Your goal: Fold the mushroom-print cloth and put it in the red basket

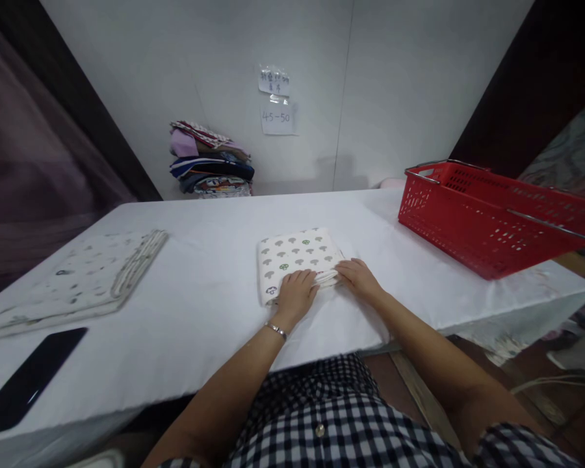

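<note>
A folded white cloth printed with grey and green mushroom shapes lies on the white-covered table in front of me. At its near edge, my left hand is closed over the layers, fingers together on top. My right hand grips the near right corner, where several folded layers show between the two hands. My thumbs and the underside of the cloth are mostly hidden.
To the left lie another folded patterned white cloth and a black phone-like slab. A red basket with metal handles stands at the right edge of the table. Folded fabrics are stacked by the back wall, beside paper signs.
</note>
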`<state>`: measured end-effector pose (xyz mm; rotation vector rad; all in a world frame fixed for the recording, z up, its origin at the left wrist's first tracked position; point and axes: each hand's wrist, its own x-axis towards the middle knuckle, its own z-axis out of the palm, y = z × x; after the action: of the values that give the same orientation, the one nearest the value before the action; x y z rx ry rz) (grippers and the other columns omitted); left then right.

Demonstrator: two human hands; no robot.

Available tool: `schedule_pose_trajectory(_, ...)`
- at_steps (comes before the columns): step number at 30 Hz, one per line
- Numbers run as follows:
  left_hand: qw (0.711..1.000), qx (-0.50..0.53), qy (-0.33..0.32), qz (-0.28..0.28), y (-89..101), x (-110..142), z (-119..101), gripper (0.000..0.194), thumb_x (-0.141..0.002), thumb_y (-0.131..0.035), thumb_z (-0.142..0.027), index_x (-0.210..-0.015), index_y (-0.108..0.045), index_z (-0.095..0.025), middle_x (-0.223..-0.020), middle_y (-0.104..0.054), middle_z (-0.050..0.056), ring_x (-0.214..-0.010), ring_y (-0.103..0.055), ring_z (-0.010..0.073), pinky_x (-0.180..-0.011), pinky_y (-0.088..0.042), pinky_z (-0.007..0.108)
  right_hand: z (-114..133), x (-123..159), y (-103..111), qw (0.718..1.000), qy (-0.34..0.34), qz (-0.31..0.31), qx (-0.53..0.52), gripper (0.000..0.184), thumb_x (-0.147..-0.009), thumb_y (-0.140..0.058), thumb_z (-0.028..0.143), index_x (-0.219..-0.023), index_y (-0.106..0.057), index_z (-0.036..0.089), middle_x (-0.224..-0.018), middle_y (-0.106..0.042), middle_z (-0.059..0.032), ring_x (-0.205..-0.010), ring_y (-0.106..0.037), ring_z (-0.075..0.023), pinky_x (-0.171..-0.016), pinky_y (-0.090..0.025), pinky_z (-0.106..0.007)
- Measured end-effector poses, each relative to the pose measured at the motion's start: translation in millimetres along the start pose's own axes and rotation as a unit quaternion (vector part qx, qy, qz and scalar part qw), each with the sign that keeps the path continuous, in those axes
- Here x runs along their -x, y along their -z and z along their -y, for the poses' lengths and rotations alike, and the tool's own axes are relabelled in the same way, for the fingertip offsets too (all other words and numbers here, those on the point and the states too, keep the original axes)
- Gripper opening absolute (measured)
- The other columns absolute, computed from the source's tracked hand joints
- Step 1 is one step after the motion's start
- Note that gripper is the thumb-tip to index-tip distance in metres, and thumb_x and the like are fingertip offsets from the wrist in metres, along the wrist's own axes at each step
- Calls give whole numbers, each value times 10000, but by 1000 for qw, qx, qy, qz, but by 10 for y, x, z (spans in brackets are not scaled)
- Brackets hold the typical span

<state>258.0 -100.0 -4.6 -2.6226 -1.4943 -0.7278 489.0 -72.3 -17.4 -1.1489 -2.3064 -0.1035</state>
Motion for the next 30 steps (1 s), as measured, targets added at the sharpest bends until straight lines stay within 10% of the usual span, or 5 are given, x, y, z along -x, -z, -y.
schedule_pose_trajectory(30, 998, -9, 27, 48, 46, -97, -46, 253, -943, -385, -338, -1048, -582, -220, -1062, -644, 32, -1021, -530, 196, -867, -373, 356, 69, 30, 21, 999, 22, 23, 22, 251, -919, -473, 271, -1115, -614, 199, -1130, -660, -87, -1119, -548, -237, -973, -352, -446)
